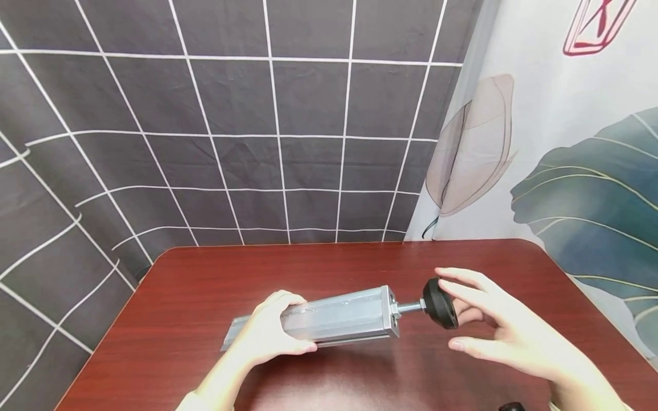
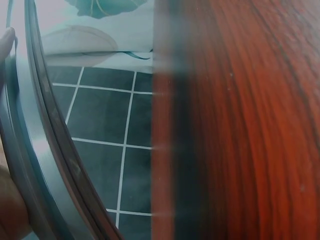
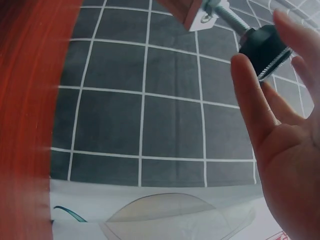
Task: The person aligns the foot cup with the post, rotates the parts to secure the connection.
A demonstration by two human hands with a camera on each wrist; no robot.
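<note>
A length of silver aluminium profile (image 1: 339,311) is held up over the table in my left hand (image 1: 272,331), fingers over its far side and thumb along the near side. The same profile (image 2: 37,135) fills the left edge of the left wrist view. From its square end plate sticks a threaded rod (image 1: 410,307) with a nut, carrying a round black levelling foot (image 1: 439,304). My right hand (image 1: 498,319) is at this foot, fingers loosely bent with fingertips right at its rim, the thumb standing apart below. In the right wrist view the foot (image 3: 265,49) sits between spread fingers.
The reddish-brown wooden table (image 1: 205,274) lies under both hands. A small black object (image 1: 511,406) shows at the bottom edge, near the right wrist. Behind the table hang a dark grid-patterned curtain (image 1: 308,103) and a white leaf-printed one (image 1: 545,91).
</note>
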